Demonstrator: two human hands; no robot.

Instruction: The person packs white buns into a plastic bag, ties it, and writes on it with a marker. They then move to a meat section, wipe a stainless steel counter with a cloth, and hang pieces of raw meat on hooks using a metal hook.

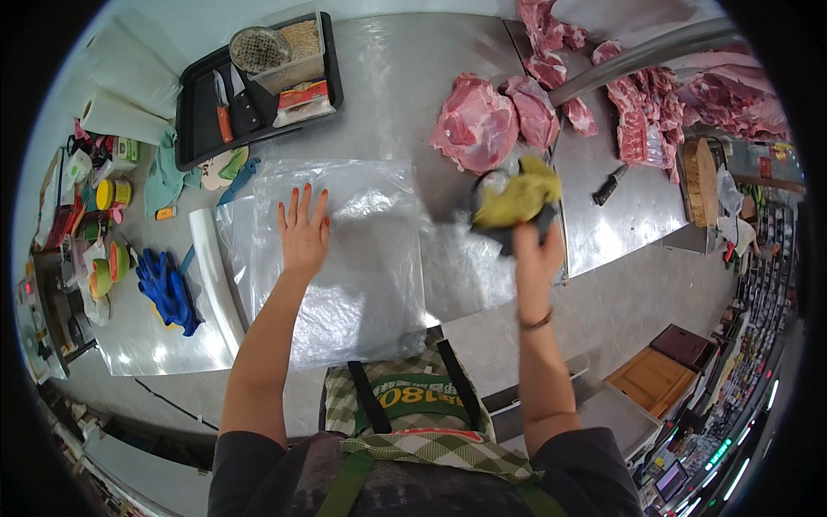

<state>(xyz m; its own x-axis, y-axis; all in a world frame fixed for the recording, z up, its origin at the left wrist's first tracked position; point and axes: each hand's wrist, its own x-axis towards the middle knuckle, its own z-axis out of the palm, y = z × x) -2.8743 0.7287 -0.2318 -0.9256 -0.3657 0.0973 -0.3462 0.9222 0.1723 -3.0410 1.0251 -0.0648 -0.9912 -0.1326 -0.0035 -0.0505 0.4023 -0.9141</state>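
My left hand (303, 231) lies flat, fingers apart, on a clear plastic sheet (362, 278) spread over the steel table (381, 71). In my right hand (537, 258) is a pair of gloves, yellow and black (520, 197), blurred by motion; whether they are two gloves or one cannot be told for sure. They are above the steel, right of the sheet. Just beyond them lie a large piece of raw meat (477, 124) and a smaller piece (532, 112). A roll of clear plastic (216, 278) lies left of the sheet, with blue gloves (167, 289) further left.
A black tray (194, 145) at the back left holds two knives and containers. Several raw meat cuts (636, 119) and a black-handled knife (607, 187) lie on the right. A metal bar (646, 55) slants above them. A wooden block (700, 182) stands at the right edge.
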